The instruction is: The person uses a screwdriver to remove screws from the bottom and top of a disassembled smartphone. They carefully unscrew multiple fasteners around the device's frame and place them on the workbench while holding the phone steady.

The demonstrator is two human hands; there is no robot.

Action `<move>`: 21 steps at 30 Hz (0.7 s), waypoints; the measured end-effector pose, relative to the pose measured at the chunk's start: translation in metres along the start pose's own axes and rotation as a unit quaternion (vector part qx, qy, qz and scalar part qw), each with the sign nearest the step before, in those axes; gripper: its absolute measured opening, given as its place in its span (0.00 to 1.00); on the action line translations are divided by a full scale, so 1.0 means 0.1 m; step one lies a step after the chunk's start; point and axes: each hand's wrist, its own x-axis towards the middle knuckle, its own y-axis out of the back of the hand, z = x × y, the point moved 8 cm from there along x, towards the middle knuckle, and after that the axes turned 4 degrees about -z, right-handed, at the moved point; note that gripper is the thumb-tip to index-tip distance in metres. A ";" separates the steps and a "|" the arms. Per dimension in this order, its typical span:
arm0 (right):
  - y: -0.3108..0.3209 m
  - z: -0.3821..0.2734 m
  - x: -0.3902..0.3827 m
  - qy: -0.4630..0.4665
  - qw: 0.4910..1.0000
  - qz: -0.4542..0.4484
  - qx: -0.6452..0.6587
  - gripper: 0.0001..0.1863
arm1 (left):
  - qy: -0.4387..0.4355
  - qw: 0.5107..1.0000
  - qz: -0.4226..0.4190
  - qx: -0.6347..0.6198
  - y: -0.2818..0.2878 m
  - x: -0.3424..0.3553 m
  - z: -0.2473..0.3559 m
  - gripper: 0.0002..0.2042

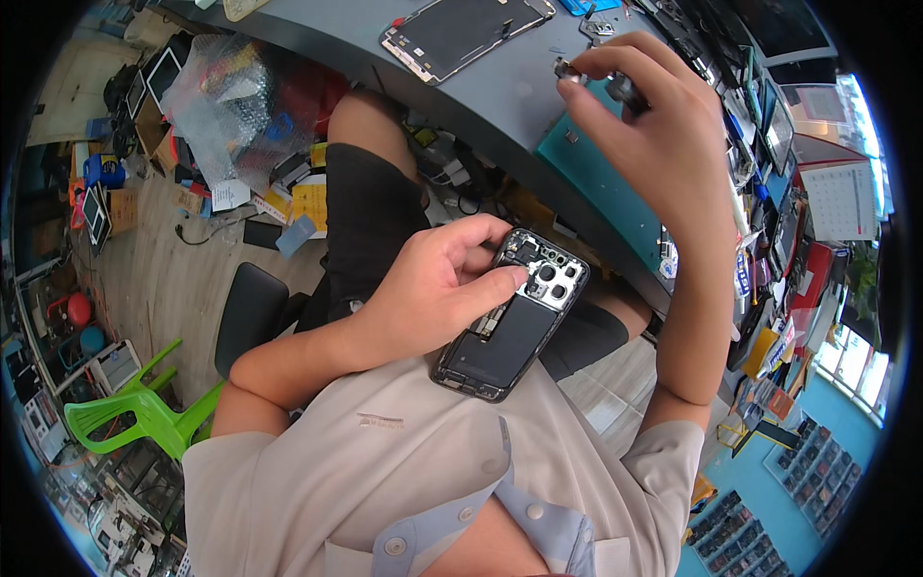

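My left hand (420, 288) is closed around an opened smartphone (510, 342), held above my lap with its inside facing up. The black battery and the camera lenses are exposed; my thumb presses beside the camera block. Over the desk, my right hand (663, 139) is raised with its fingers curled round a small metallic tool (627, 93), whose kind I cannot make out. A shiny metal end shows at my index finger and thumb; the rest is partly hidden by the fingers. A phone screen assembly (465, 37) lies detached on the grey desk (332, 38).
A teal mat (596, 178) lies along the desk's near edge, below my right hand. Tools, phones and small parts crowd the desk's right side. Bubble wrap (226, 106) and boxes clutter the floor at left, with a green plastic chair (135, 409) lower down.
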 end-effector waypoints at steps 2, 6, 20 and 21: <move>0.09 -0.02 -0.12 0.013 1.000 0.021 0.009 0.10 | 0.004 1.000 0.002 -0.007 -0.01 0.00 -0.01 0.13; 0.15 0.06 -0.27 0.005 0.995 0.042 0.092 0.11 | 0.009 1.000 -0.004 -0.026 -0.06 0.06 0.00 0.13; 0.03 0.68 -0.59 -0.186 0.724 -0.093 0.657 0.17 | 0.010 0.999 -0.026 -0.018 -0.18 0.17 0.07 0.12; 0.05 0.67 -0.63 -0.201 0.734 -0.067 0.645 0.15 | 0.009 0.999 -0.029 -0.020 -0.19 0.18 0.07 0.12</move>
